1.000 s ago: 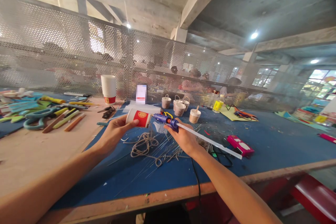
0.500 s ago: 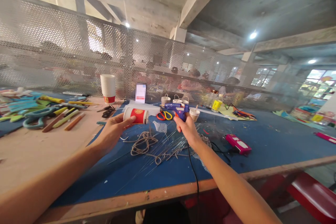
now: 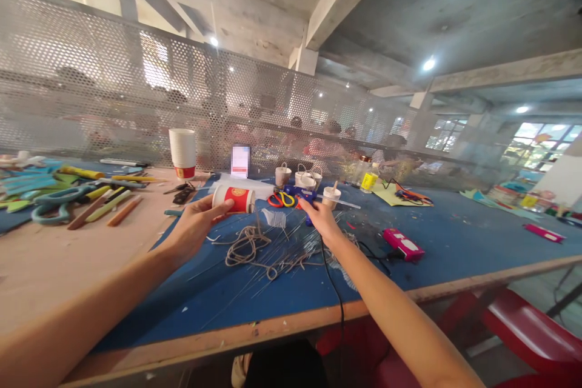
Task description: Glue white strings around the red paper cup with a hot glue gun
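My left hand [image 3: 207, 213] is closed around a white paper cup [image 3: 237, 199] with a red printed band, tilted on its side above the table. A strand of cord hangs by its rim. In my right hand [image 3: 321, 218] is the handle of a blue glue gun [image 3: 304, 193]; a clear glue stick [image 3: 343, 202] sticks out of its back and a black cable runs down from it. Coiled grey cord [image 3: 247, 245] and many thin clear strands [image 3: 295, 248] lie on the blue mat below. Red-and-yellow-handled scissors [image 3: 280, 199] lie between the two hands.
To the left are a stack of paper cups [image 3: 182, 151], large teal-handled scissors [image 3: 50, 205] and several tools. Behind stand a lit phone [image 3: 240, 161], small cord-handled cups [image 3: 282, 176] and a yellow-labelled bottle [image 3: 370, 179]. A magenta box [image 3: 404, 244] lies right.
The glue gun has swung in my right hand: its nozzle now points away from the cup's side less visibly, and its body sits lower. The cup stays in my left hand. The view has shifted slightly.
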Motion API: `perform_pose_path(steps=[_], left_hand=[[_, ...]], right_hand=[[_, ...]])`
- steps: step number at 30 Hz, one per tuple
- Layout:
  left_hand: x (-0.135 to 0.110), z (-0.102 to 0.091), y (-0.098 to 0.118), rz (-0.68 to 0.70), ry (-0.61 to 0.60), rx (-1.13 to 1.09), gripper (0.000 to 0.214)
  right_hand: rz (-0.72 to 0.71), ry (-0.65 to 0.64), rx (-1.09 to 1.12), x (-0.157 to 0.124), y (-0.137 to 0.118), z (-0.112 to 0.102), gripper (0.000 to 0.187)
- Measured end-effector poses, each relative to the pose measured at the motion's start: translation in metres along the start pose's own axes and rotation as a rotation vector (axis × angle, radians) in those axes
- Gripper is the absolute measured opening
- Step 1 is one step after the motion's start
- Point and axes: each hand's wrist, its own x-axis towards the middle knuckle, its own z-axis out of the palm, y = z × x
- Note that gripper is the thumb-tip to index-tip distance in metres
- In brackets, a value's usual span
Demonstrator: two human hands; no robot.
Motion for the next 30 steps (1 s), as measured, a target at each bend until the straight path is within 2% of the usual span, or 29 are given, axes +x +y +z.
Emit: perform_pose_path(steps=[3, 9, 17, 30], left_hand=[[0.001, -0.001, -0.001, 0.004, -0.010, 0.009, 0.038], [0.000, -0.001, -0.002, -0.019, -0.040, -0.010, 0.037], [0.000, -0.004, -0.006, -0.020, -0.100, -0.017, 0.034], [-0.001, -0.002, -0.006, -0.053, -0.099, 0.019, 0.034]], right_hand=[[0.002, -0.022, -0.148, 0.004, 0.006, 0.005, 0.056], [0.038, -0.068, -0.333, 0.015, 0.008, 0.009, 0.045], [0.068, -0.107, -0.567, 0.028, 0.002, 0.008, 0.048], [0.079, -0.087, -0.695, 0.037, 0.004, 0.013, 0.048]])
